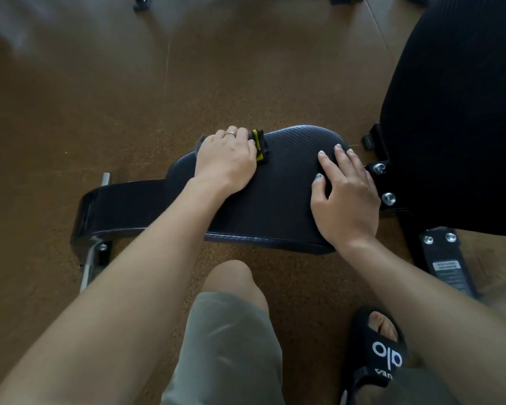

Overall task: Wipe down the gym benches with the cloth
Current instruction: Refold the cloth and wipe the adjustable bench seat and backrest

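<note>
A black textured bench seat pad (278,200) lies across the middle of the view. My left hand (225,159) sits on its far left part, fingers curled down over a grey cloth (201,141), of which only a small corner shows beside the hand. A black and yellow piece (259,146) sticks out by the fingertips; I cannot tell what it is. My right hand (343,197) rests on the right end of the pad with fingers spread and straight, holding nothing.
The large black backrest pad (456,112) rises at the right, joined by a bolted metal bracket (387,197). The bench's black frame (100,211) extends left over brown flooring (100,97). My knee (231,287) and a sandalled foot (383,349) are just in front.
</note>
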